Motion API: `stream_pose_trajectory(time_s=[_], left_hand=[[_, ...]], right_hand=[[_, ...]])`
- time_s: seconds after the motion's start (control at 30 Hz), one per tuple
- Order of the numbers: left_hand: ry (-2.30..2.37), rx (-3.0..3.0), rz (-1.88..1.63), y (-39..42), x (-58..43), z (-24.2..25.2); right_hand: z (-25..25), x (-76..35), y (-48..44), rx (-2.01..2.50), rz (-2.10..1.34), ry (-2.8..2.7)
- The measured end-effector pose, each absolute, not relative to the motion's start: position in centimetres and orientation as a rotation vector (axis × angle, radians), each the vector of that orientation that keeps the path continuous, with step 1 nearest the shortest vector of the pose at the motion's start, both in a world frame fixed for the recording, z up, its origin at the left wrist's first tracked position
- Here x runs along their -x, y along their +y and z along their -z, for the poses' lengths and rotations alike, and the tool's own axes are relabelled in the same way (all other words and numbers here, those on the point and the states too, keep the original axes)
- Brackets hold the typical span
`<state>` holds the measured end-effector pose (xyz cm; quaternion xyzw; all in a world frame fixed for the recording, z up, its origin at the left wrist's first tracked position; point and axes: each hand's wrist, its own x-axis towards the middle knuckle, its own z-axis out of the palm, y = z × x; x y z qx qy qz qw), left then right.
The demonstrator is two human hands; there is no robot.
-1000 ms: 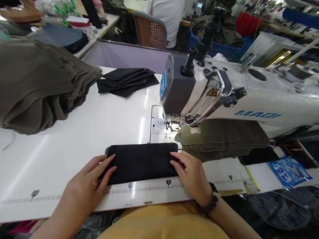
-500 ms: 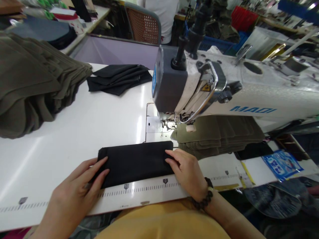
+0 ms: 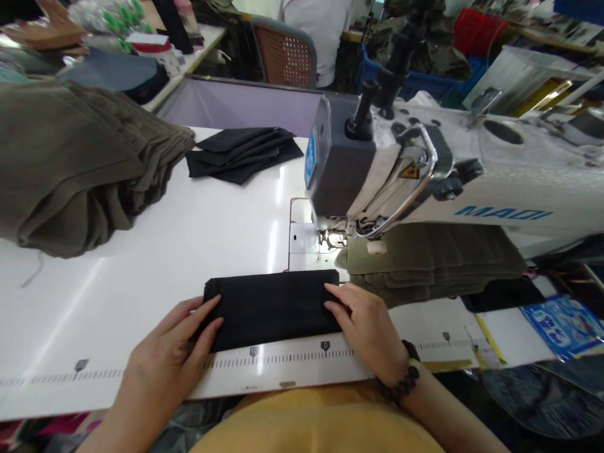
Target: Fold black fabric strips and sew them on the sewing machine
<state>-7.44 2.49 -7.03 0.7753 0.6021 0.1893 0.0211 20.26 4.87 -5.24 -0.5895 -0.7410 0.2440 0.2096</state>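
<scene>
A black folded fabric piece (image 3: 274,309) lies flat on the white sewing table near its front edge. My left hand (image 3: 177,346) grips its left end, with the thumb and fingers pinched at the side. At the right end, my right hand (image 3: 363,324) pinches the cloth between thumb and fingers; a dark beaded bracelet circles that wrist. Just beyond the cloth stands the sewing machine (image 3: 344,157), its needle area (image 3: 333,239) lit. A stack of olive fabric pieces (image 3: 434,258) sits under the machine arm, right of the needle.
Brown-green fabric pieces (image 3: 70,163) are piled at the left. More black fabric pieces (image 3: 243,153) lie at the table's back. A blue packet (image 3: 564,324) rests at the right. A printed ruler scale (image 3: 292,358) runs along the front edge. Behind are a chair (image 3: 283,53) and a person (image 3: 314,34).
The whole view has shifted, so everything appears a little farther right. Both hands keep their hold on the black fabric, which looks unmoved on the table.
</scene>
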Motion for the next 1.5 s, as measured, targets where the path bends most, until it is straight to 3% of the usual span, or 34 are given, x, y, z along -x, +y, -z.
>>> stream_pose_trajectory(time_s=[0.77,1.0,1.13,1.23,1.37,1.5], left_hand=[[1.899,-2.107,-0.63,3.2,6.1,5.6],[1.964,-2.383,-0.313,3.8,6.2,5.1],[1.54,-2.746,-0.244,4.9,6.1,4.6],[1.233,-2.83,-0.087,5.9,5.1,3.9],[1.445,-2.808,0.117,6.5,2.1,2.7],[1.479,-2.872,0.143,6.1,-0.3,3.0]], right_hand=[[6.1,-20.7,4.9,1.578,-0.558,-2.159],[4.2,-19.1,5.3,1.755,-0.183,-2.405],[3.2,-18.0,5.7,1.742,-0.041,-2.524],[3.0,-17.4,5.8,1.596,-0.041,-2.572],[3.8,-16.7,5.6,1.168,-0.144,-2.711],[5.0,-16.1,5.4,1.155,-0.116,-2.718]])
